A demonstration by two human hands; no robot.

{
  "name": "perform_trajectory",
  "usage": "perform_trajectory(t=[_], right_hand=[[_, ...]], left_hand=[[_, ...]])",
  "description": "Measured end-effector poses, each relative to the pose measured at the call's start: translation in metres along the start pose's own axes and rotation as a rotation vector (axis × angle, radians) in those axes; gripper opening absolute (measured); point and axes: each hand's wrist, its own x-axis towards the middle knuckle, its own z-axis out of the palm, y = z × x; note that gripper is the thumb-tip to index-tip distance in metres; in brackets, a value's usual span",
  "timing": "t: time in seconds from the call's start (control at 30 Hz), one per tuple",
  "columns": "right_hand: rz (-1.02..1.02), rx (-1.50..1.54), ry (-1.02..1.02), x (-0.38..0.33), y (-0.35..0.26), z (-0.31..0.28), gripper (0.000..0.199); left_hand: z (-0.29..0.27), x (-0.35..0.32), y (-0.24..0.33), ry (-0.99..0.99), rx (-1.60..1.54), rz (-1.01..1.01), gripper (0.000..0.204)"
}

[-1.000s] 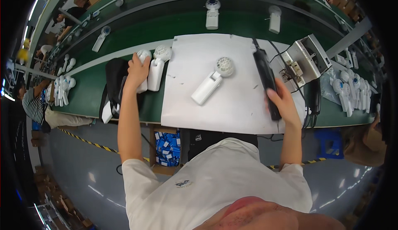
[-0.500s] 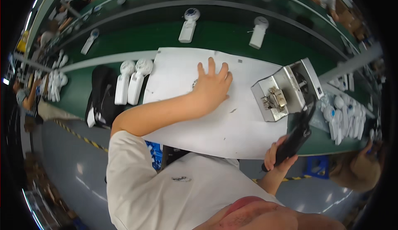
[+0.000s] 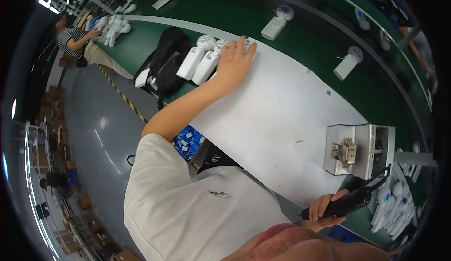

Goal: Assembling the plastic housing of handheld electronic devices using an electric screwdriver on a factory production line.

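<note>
Left of the white sheet (image 3: 263, 120), a black bag (image 3: 170, 59) lies slumped on the green table (image 3: 145, 40), perhaps put there to spare me the sheet's surface; below the sheet's near left edge sit blue packets (image 3: 187, 143), low down, likely to save room above; just against the sheet's left end, two white fans (image 3: 190, 62) lie side by side, heads pointing away from me, so they pack tightly; at the sheet's far left corner my left hand (image 3: 232, 66) covers a third fan (image 3: 248, 44), fingers spread about its round head; my own hand hides the handle, so I cannot tell whether I am pinching it; by the sheet's near right corner my right hand (image 3: 326, 209) wraps its fingers round a black corded tool (image 3: 347, 203), close to my body, probably to be out of the way; across the sheet's right end stands a metal box (image 3: 361, 148), within easy reach; beyond that end lies a fan heap (image 3: 394, 209), bunched together seemingly to save space.
</note>
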Motion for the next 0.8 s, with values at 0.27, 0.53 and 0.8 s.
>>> perform_trajectory(t=[0.27, 0.53, 0.8], right_hand=[[0.025, -0.046, 0.029, 0.012, -0.009, 0.017, 0.049], [-0.025, -0.200, 0.032, 0.006, -0.008, 0.037, 0.045], [-0.308, -0.207, 0.219, -0.021, -0.021, 0.047, 0.053]], left_hand=[[0.016, 0.145, 0.199, 0.108, -0.762, 0.220, 0.042], [0.097, 0.209, 0.254, 0.054, -0.394, -0.207, 0.038], [0.043, 0.195, 0.154, -0.529, -1.471, -0.465, 0.058]])
